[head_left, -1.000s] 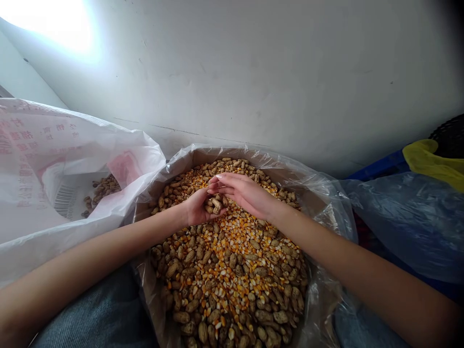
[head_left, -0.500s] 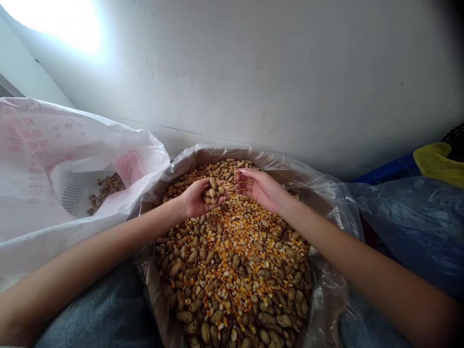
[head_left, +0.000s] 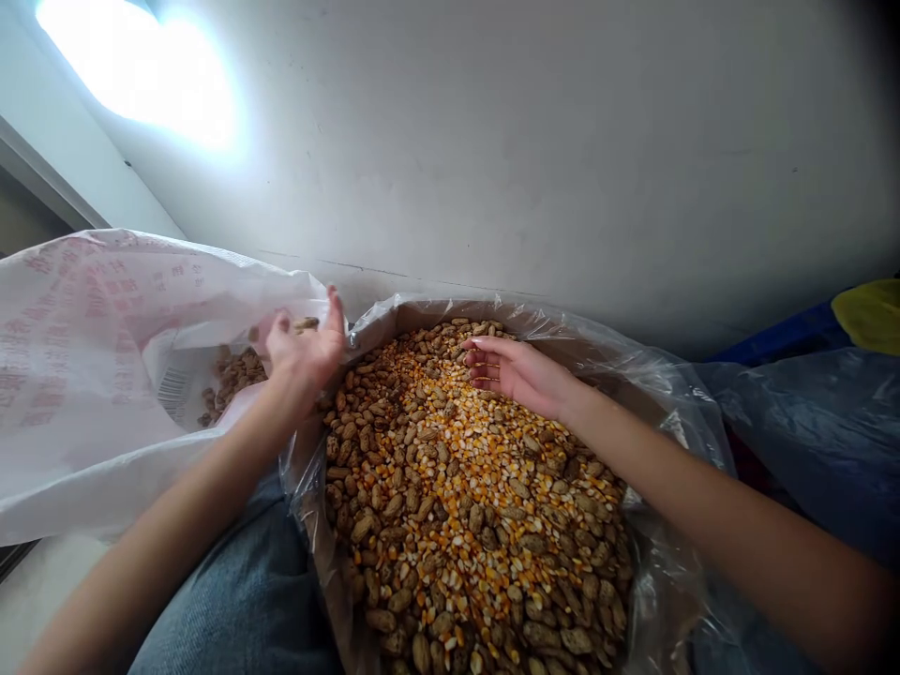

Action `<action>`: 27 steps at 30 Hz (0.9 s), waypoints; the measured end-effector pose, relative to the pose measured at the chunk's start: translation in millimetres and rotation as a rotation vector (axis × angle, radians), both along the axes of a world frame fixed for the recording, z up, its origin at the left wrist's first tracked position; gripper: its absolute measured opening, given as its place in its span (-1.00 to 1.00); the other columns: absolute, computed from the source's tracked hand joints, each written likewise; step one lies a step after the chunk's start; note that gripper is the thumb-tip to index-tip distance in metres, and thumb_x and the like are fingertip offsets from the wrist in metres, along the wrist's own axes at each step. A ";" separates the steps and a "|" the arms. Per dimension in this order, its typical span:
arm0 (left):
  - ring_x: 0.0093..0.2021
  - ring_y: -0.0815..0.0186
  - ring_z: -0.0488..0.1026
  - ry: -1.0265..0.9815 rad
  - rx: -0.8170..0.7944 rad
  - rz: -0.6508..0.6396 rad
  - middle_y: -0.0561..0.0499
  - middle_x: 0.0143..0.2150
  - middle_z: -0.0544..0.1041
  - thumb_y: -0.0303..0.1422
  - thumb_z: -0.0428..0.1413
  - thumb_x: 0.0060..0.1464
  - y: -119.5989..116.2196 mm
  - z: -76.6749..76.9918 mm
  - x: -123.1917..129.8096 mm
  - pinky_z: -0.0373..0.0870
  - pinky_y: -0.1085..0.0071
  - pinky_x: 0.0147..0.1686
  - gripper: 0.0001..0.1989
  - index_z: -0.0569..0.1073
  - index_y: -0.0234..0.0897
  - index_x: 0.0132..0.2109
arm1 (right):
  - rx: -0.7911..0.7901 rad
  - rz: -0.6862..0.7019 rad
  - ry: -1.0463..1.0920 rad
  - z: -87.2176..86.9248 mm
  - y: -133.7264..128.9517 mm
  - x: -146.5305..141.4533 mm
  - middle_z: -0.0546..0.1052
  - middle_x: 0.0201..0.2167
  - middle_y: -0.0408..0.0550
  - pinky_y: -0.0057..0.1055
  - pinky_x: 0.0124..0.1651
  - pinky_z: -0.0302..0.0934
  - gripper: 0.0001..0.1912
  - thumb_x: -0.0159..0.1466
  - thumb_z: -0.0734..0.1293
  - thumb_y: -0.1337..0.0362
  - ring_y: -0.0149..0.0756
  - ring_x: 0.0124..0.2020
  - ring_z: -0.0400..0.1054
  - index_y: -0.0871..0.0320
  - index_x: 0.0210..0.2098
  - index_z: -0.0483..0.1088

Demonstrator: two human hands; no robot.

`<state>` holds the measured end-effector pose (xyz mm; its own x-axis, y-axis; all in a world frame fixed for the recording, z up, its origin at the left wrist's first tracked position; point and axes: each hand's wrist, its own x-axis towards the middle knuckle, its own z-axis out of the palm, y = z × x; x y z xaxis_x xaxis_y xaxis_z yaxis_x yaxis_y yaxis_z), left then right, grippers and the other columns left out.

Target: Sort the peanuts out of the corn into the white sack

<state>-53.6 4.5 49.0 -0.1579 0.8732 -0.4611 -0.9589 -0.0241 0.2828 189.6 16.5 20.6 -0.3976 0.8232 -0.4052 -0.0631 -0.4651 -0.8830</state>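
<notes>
My left hand point(head_left: 304, 354) is over the near edge of the white sack point(head_left: 63, 375), its fingers spread and slightly blurred. A peanut point(head_left: 307, 324) shows between thumb and fingers, apparently loose rather than gripped. Inside the sack lies a pile of peanuts point(head_left: 239, 380). My right hand point(head_left: 517, 375) hovers, palm turned left and fingers stretched with nothing in them, over the plastic-lined box point(head_left: 594, 349). That box holds yellow and white corn kernels point(head_left: 485, 445) mixed with unshelled peanuts point(head_left: 552, 637).
A pale wall point(head_left: 492, 159) rises right behind the box. To the right are a translucent plastic bag point(head_left: 808, 422), a blue crate edge point(head_left: 780, 333) and a yellow cloth-like item point(head_left: 868, 314). My jean-clad leg point(head_left: 239, 591) is against the box's left side.
My left hand has moved left from above the box to the sack and opened, letting go of the peanuts it held. My right hand stays over the corn. The view has shifted slightly.
</notes>
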 end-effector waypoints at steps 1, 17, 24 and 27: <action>-0.32 0.34 0.42 -0.019 0.060 -0.026 -0.15 -0.25 0.39 -0.16 -0.30 0.08 -1.6 -4.8 11.2 0.43 0.48 -0.45 -0.52 -0.04 -0.35 0.08 | -0.006 0.023 -0.005 -0.5 -0.7 0.4 0.38 -0.38 -0.06 -0.52 -0.35 0.22 -0.84 0.12 0.18 0.27 -0.48 -0.46 0.26 0.19 -0.33 0.29; -0.60 0.51 0.30 0.362 -0.080 -0.154 0.08 -0.54 0.32 -0.53 -0.12 -0.07 -0.3 -17.3 13.6 0.29 0.57 -0.55 -0.80 0.27 -0.33 -0.23 | 0.666 0.564 -0.707 -20.1 -28.8 -14.2 0.27 -0.08 -0.01 -0.29 -0.23 0.17 -0.57 0.07 0.21 0.09 -0.27 -0.22 0.24 0.04 -0.07 0.20; -0.64 0.53 0.23 0.560 0.008 -0.606 0.12 -0.57 0.27 -0.47 -0.03 -0.11 -17.0 -33.2 45.0 0.20 0.58 -0.63 -0.90 0.32 -0.33 -0.36 | 1.333 0.927 -0.950 -37.6 -63.5 -44.0 0.20 -0.02 0.07 -0.20 -0.21 0.14 -0.58 0.07 0.18 0.45 -0.08 -0.09 0.13 0.06 -0.07 0.21; -0.63 0.53 0.23 0.634 -0.068 -0.846 0.08 -0.54 0.29 -0.45 -0.03 -0.10 -27.3 -47.5 60.7 0.18 0.59 -0.64 -0.91 0.33 -0.36 -0.38 | 1.266 0.917 -0.964 -39.4 -57.2 -42.5 0.34 -0.20 0.04 -0.30 -0.30 0.19 -0.69 0.10 0.12 0.46 -0.19 -0.24 0.24 0.11 -0.18 0.28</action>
